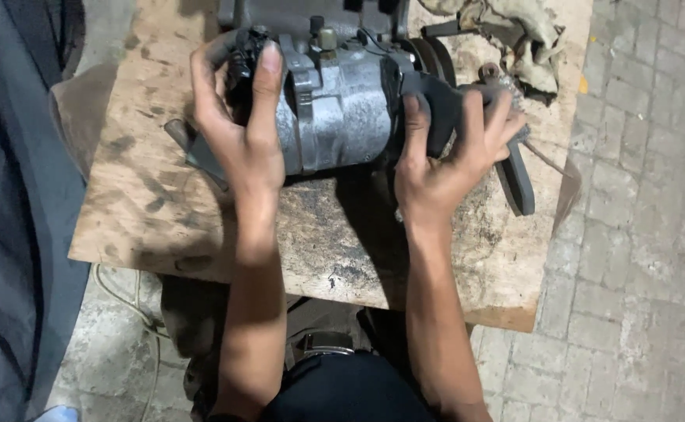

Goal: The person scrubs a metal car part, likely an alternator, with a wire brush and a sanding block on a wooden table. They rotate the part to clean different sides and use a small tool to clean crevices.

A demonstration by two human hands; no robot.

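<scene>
Down at the bottom edge we see our dark-clothed lap (350, 391) and both bare forearms running up toward a stained wooden board (202, 211) that serves as our work surface. On it lies a grey metal compressor (342, 109), on its side across the upper middle of the board, its black pulley end (428, 86) pointing right. Our left hand (241, 133) is clamped around the left end of the housing, thumb pressed up along the casing and fingers curled over the dark fittings there. Our right hand (452, 148) is spread wide over the pulley end, fingers fanned across the black face and over a dark flat tool (517, 178) that juts down to the right; whether it truly grips that tool we cannot tell. Behind the unit a dirty rag (514, 31) is bunched at the board's far corner. Under the left hand a dark flat piece (202, 156) lies on the wood. Grey paving bricks (640, 234) fill the right side, and grey cloth (14, 234) hangs along the left.
</scene>
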